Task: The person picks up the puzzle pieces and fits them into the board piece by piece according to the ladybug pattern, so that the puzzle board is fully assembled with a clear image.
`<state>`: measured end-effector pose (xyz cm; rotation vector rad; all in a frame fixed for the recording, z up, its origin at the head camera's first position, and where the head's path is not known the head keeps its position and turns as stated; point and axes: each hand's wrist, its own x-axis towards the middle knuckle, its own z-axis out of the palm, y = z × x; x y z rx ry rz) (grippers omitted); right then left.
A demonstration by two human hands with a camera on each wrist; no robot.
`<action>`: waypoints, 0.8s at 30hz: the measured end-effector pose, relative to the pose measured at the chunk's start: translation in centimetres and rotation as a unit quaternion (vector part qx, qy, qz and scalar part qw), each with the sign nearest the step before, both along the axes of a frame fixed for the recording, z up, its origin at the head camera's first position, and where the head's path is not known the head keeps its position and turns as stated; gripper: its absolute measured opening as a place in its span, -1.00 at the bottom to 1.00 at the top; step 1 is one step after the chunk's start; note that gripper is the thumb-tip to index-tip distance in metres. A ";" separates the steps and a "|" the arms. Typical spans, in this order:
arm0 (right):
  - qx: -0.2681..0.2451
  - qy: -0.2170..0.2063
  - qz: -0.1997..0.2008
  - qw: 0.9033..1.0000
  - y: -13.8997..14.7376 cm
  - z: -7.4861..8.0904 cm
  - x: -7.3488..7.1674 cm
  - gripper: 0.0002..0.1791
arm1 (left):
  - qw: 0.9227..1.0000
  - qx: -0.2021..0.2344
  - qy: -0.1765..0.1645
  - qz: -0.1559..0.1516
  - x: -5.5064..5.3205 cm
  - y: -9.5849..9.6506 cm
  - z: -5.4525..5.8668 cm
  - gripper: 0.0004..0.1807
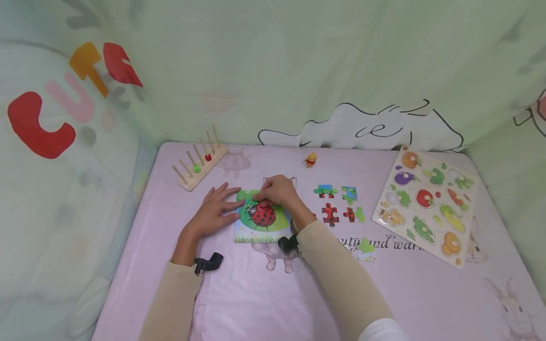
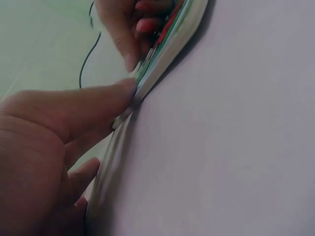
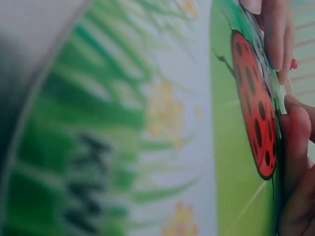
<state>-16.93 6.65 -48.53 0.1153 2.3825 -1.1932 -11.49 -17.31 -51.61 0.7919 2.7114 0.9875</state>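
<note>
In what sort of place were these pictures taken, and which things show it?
Probably a children's play corner: the pink table holds a ladybug puzzle, a wooden peg stand and a vegetable board. Whether it is at home or in a nursery, I cannot tell.

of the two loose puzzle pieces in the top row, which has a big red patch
The left piece, with red along its lower edge below blue and green. The right piece shows mostly blue and green, with no such patch.
</note>
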 end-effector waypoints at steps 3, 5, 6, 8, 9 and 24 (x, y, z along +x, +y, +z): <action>0.020 0.010 0.008 1.000 0.0 0.0 0.0 -0.71 | 1.000 0.001 -0.011 0.004 -0.1 0.0 -0.1 -0.52; 0.035 0.017 0.016 0.999 -0.1 0.0 0.0 -0.69 | 1.000 0.001 -0.017 0.012 -0.2 -0.1 -0.3 -0.52; 0.041 0.020 0.019 0.999 -0.1 0.0 0.0 -0.69 | 1.000 0.002 -0.019 0.017 -0.2 -0.1 -0.3 -0.52; 0.052 0.026 0.024 0.998 -0.1 0.0 0.1 -0.66 | 0.999 0.007 -0.020 0.028 -0.4 0.0 -0.3 -0.52; 0.056 0.029 0.026 0.998 -0.1 0.0 0.1 -0.65 | 0.999 0.008 -0.019 0.033 -0.5 0.1 -0.3 -0.52; 0.000 -0.010 0.022 1.000 0.3 0.2 -0.2 -0.67 | 0.997 -0.010 0.002 0.080 -2.2 1.2 -0.5 -0.55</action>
